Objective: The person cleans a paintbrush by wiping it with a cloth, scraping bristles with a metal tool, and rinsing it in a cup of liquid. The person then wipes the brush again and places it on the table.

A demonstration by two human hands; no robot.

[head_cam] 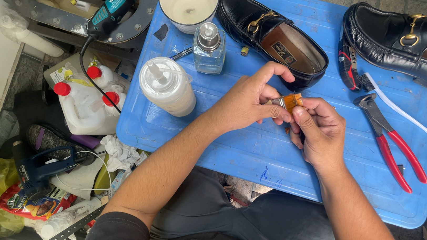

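Over a blue tabletop (231,148), the left hand (247,100) holds a small brush (288,101) while the right hand (320,131) pinches its orange bristles, perhaps spreading them. A black loafer (270,33) lies just beyond.

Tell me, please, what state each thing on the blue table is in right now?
Small brush: pinched between left hand and right hand.
Near loafer: empty, upright.
Far loafer: empty, upright.
Pincers: lying flat, unheld.
Glass bottle: capped, upright.
White cup: open-topped.

Small brush (290,100): orange bristles, metal ferrule, handle hidden. Held level above the blue bench (252,150), pinched between both hands, bristles pointing right, just below the nearer black loafer (272,36).
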